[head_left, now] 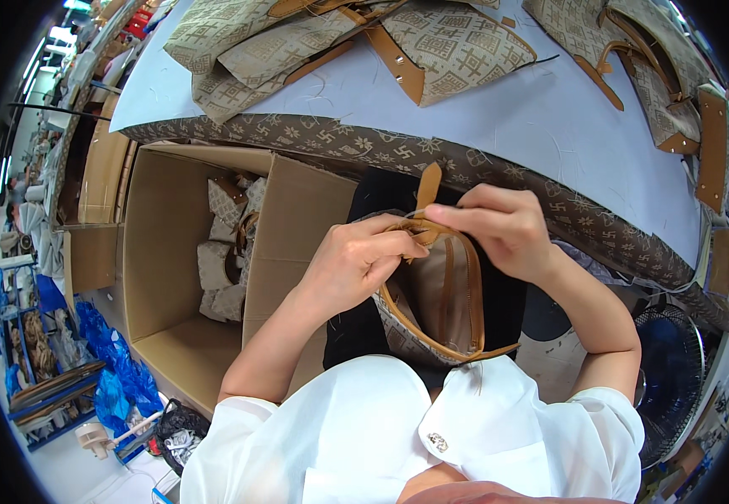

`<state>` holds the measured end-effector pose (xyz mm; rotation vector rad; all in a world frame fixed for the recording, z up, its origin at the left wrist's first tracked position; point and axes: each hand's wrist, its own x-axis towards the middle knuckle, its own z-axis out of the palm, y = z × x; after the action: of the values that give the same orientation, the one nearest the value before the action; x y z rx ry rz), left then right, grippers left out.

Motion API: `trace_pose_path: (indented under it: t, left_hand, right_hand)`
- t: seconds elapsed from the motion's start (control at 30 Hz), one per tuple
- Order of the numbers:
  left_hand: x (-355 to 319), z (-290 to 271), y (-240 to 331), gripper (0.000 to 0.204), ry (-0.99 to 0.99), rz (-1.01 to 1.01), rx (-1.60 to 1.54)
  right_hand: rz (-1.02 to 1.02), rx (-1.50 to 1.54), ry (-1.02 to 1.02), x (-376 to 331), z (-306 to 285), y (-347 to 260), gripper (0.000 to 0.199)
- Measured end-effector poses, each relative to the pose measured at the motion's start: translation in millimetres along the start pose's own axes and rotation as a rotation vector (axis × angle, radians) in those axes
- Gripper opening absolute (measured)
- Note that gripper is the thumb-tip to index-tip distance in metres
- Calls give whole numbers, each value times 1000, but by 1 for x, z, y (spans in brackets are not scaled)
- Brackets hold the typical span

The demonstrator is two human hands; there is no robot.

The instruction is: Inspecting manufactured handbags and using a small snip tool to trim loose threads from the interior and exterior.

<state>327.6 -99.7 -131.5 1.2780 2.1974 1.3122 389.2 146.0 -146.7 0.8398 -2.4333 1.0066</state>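
Note:
A beige patterned handbag with tan leather trim rests on my lap, its mouth facing up. The pale lining and an inner zip show inside. My left hand is closed on the far left rim, fingers bent over the trim. Across from it, my right hand pinches the same far rim between thumb and fingers. A tan leather tab sticks up from the rim between the hands. What exactly lies under the fingertips is hidden. A loose thread hangs at the bag's near end.
A table with a pale top and brown patterned edging stands ahead, bearing beige bags and another bag. Left of me is an open cardboard box holding several bag pieces. A black fan stands at right.

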Motion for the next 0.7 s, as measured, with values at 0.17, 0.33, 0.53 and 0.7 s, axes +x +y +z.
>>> trace_pose_path:
  t: [0.17, 0.33, 0.53, 0.7]
  left_hand:
    - [-5, -11, -1, 20, 84, -31, 66]
    - [-10, -45, 9, 23, 384, -23, 255]
    - [-18, -34, 27, 35, 695, -88, 489]
    - [-45, -23, 48, 45, 690, -315, 209]
  right_hand:
    - [218, 463, 307, -1, -7, -7, 43]
    - [367, 1000, 272, -11, -26, -55, 57]
    - [386, 423, 242, -11, 36, -86, 50]
    - [157, 342, 280, -11, 51, -85, 39]
